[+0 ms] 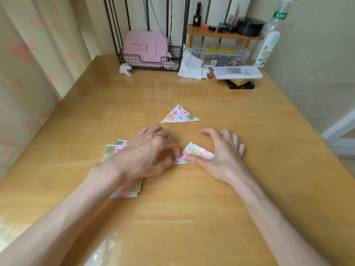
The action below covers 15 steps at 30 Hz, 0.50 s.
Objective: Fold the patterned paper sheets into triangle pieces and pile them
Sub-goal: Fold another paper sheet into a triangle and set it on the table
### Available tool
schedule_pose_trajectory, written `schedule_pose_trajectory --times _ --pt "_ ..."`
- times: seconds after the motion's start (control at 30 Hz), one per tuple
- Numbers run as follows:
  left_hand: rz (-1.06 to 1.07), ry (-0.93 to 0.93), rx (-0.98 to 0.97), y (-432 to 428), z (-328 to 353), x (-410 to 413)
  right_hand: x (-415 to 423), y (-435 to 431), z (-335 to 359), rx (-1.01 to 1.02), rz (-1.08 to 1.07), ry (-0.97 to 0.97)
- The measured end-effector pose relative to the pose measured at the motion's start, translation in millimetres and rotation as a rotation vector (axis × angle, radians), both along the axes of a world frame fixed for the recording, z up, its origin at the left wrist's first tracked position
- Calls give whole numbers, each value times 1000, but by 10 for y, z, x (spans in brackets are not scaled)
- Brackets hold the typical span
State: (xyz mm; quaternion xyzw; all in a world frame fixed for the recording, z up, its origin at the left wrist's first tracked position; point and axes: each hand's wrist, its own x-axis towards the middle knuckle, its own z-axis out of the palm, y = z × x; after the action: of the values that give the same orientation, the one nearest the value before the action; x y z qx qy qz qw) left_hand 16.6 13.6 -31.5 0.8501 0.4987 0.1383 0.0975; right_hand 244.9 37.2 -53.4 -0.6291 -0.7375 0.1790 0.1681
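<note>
- Half-folded sheet (pixel 198 153): lies on the table (pixel 172 217) at mid-frame, between the two hands. Its upper flap appears not yet pressed flat.
- Left hand (pixel 151 150): fingers curled, with thumb and forefinger tips pinching the sheet's left corner. The forearm crosses the stack of sheets (pixel 113 150) at centre left.
- Right hand (pixel 222 150): thumb laid flat on the sheet's near edge, pressing down. The other fingers arch, slightly spread, beyond the far side; whether they touch paper cannot be told.
- Finished triangle (pixel 179 115): flat and alone, just above the hands.
- Step in hand, as judged: setting the crease. Square the edges before flattening, since a skewed corner will show in the pile.
- Keep the left pinch as an anchor and draw the right thumb outward along the fold. The tabletop looks glossy, so the sheet may slide under light pressure.
</note>
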Motion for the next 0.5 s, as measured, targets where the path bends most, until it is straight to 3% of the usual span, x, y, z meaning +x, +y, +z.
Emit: schedule_pose_trajectory --times 0.5 --pt "41 -176 45 45 -235 166 90 17 15 -30 -11 -14"
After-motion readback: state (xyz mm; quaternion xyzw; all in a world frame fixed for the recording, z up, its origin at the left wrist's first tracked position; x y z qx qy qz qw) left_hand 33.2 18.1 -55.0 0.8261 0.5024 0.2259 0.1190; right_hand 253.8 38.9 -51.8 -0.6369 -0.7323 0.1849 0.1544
